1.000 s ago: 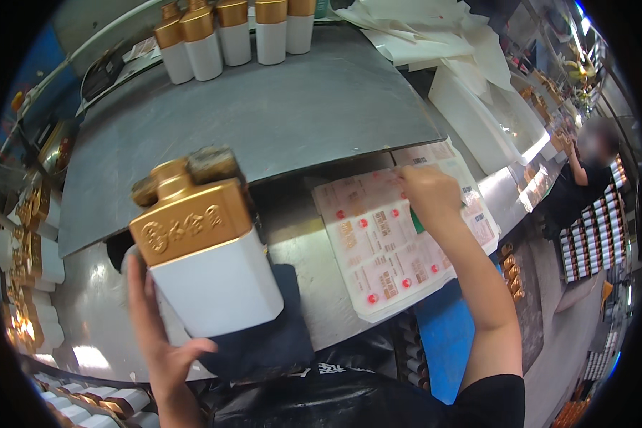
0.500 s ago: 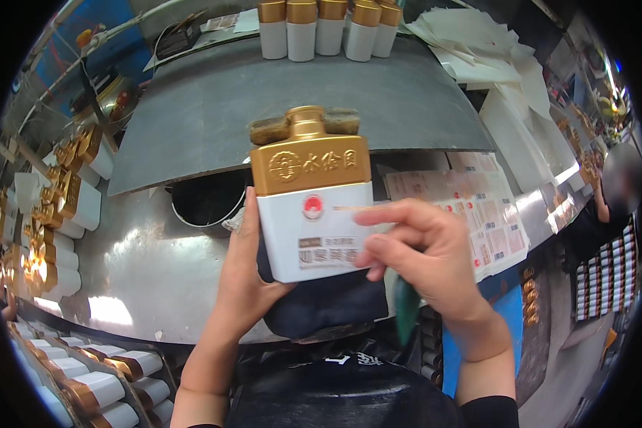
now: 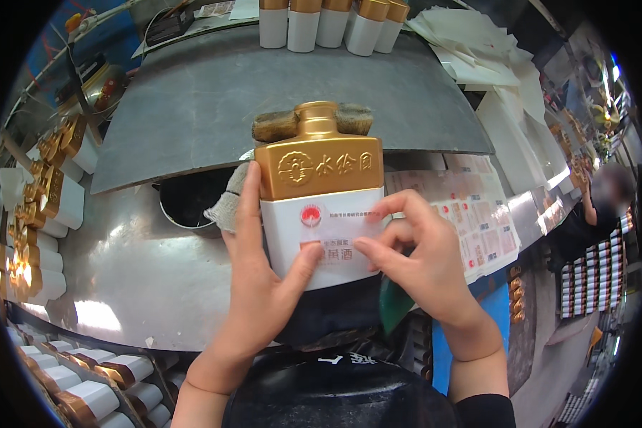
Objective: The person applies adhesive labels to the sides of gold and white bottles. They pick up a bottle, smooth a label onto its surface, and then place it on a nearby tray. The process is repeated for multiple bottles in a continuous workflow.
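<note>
A flat-sided bottle, white below with a gold embossed shoulder and neck, tilts back in front of me. My left hand grips its left side, thumb pressed on the white front over a thin, clear printed decal. At the right part of that decal, the thumb and index finger of my right hand touch the bottle face. A green, flat, pointed piece, like a scraper, hangs from under my right hand, apparently tucked in its lower fingers. Behind the bottle neck lies a brown, worn roll-like block.
Printed decal sheets lie to the right. A dark bowl with a grey cloth sits left, below a raised grey board. Gold-and-white bottles stand left and at the back. Another person is at far right.
My left thumb has moved onto the bottle's front over the decal. The bottle has shifted slightly right, and my right fingers have closed in on the decal's right part.
</note>
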A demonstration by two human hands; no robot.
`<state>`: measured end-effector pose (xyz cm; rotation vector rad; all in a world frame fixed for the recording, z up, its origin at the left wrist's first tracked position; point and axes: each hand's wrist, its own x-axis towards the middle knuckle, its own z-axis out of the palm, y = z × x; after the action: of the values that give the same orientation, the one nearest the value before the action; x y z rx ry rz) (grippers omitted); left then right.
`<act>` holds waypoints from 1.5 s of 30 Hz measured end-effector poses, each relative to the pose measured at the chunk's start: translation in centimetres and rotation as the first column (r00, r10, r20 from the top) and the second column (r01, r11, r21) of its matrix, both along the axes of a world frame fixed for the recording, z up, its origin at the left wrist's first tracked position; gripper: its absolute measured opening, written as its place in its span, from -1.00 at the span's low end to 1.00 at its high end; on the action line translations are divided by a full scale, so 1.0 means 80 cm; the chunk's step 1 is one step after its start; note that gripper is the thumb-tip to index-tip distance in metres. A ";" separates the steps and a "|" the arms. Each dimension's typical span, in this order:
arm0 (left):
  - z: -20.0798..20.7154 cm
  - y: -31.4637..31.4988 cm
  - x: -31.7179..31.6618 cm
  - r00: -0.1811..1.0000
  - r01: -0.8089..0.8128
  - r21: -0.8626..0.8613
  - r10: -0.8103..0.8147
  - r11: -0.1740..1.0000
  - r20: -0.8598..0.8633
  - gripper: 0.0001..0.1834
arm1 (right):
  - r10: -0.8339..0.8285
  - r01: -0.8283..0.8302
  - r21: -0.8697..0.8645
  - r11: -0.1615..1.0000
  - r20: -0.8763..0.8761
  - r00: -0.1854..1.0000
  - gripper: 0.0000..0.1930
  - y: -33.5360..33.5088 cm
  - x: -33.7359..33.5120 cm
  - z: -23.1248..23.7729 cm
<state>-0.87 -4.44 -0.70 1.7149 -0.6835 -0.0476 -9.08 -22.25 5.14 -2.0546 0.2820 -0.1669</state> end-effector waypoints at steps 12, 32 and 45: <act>0.001 -0.019 0.011 0.984 -0.135 0.032 0.130 0.990 0.126 -0.14 | -0.051 0.061 -0.150 0.987 0.068 0.996 -0.28 -0.018 0.015 -0.020; 0.009 -0.006 0.006 0.973 0.010 -0.292 -0.077 0.956 -0.219 -0.07 | -0.036 0.033 0.070 0.997 0.044 0.998 -0.16 -0.023 0.008 -0.024; -0.015 -0.002 0.011 0.976 -0.124 -0.456 0.024 0.881 -0.219 -0.44 | -0.053 0.031 0.367 0.930 0.052 0.997 -0.37 -0.030 0.012 -0.030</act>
<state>0.04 -4.58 -1.91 1.2443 -0.4276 -0.0056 -8.08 -24.62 2.76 -1.6697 0.2952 -0.1883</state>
